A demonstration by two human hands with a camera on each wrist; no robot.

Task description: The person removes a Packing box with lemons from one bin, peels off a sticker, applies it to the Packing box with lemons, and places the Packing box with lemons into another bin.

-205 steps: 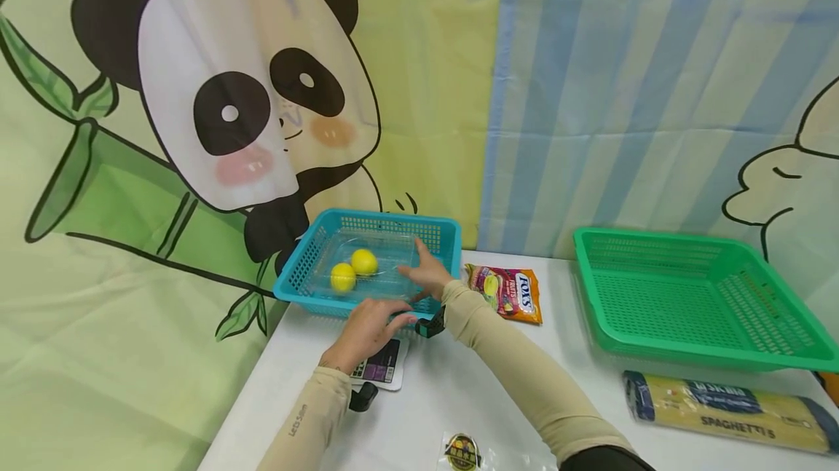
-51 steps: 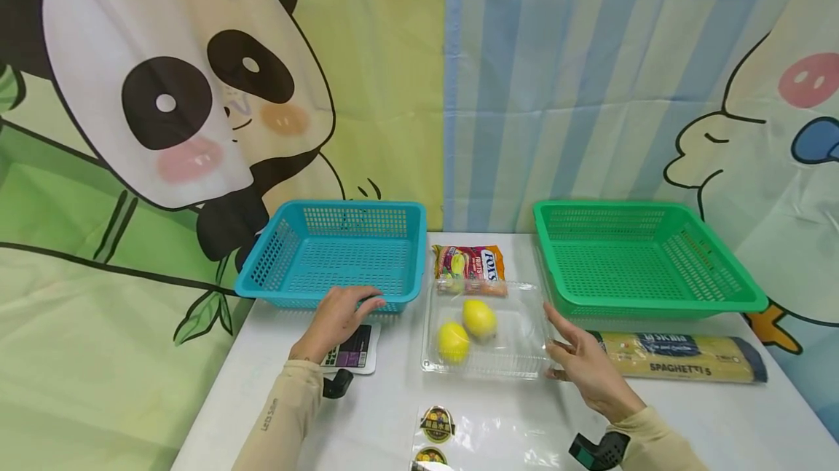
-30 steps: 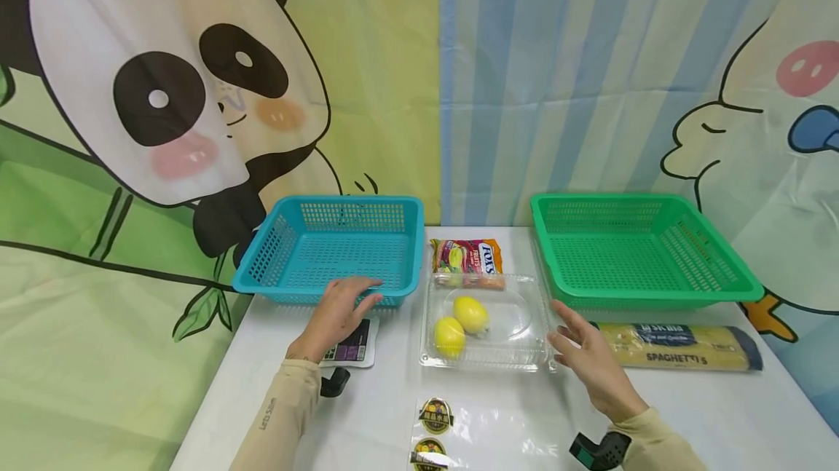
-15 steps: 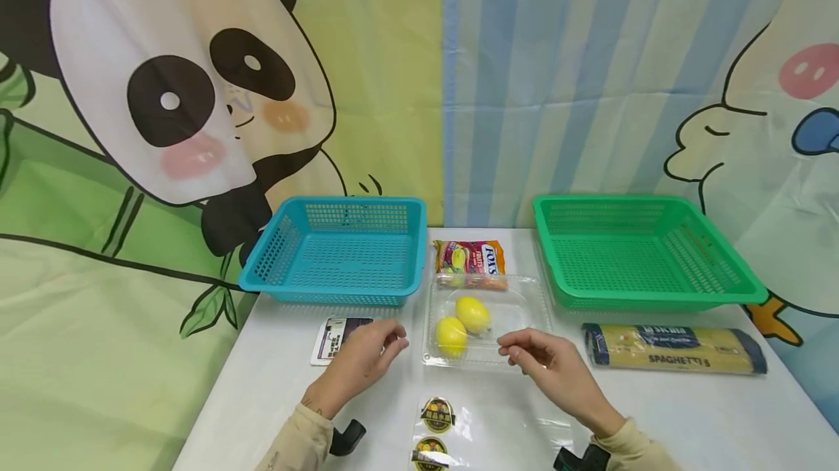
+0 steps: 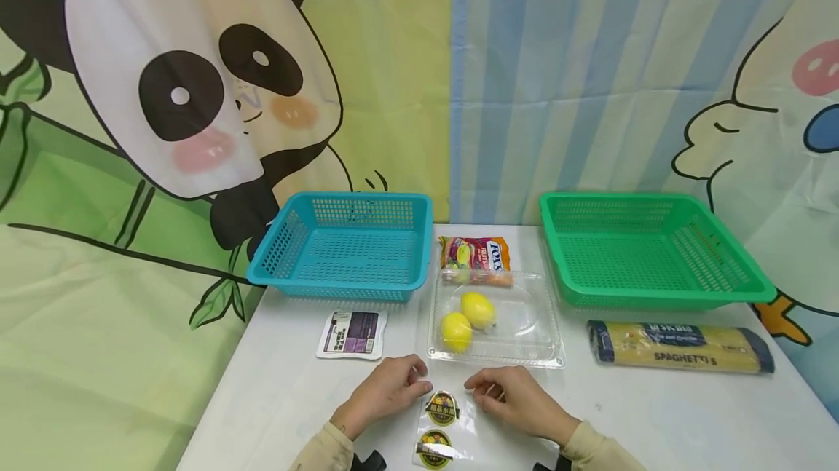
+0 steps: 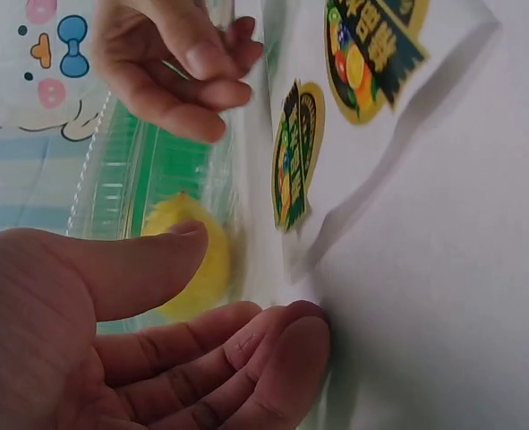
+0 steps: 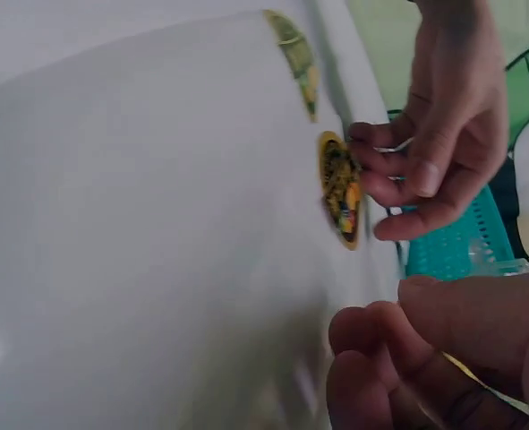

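My left hand (image 5: 388, 392) is at the left edge of a clear sheet (image 5: 467, 445) bearing round black-and-gold fruit stickers (image 5: 442, 408). Its thumb stands apart from loosely bent fingers, with nothing between them in the left wrist view. Over the sheet's upper right part is my right hand (image 5: 514, 400), fingers loosely bent and thumb apart; the right wrist view shows no thing in its grasp. Just beyond both hands lies a clear plastic clamshell box (image 5: 550, 343) holding two lemons (image 5: 478, 310). In the left wrist view the sheet's edge (image 6: 336, 210) lifts off the table.
A blue basket (image 5: 419, 285) stands at the back left, a green basket (image 5: 570, 289) at the back right. A Fox's candy bag (image 5: 475, 252) lies behind the box. A spaghetti pack (image 5: 682, 347) is at right, a flat white-and-purple packet (image 5: 352, 334) at left.
The box of lemons has come out of the blue basket onto the table. My right hand has left its right side, and both hands have moved nearer to me, to the sticker sheet.
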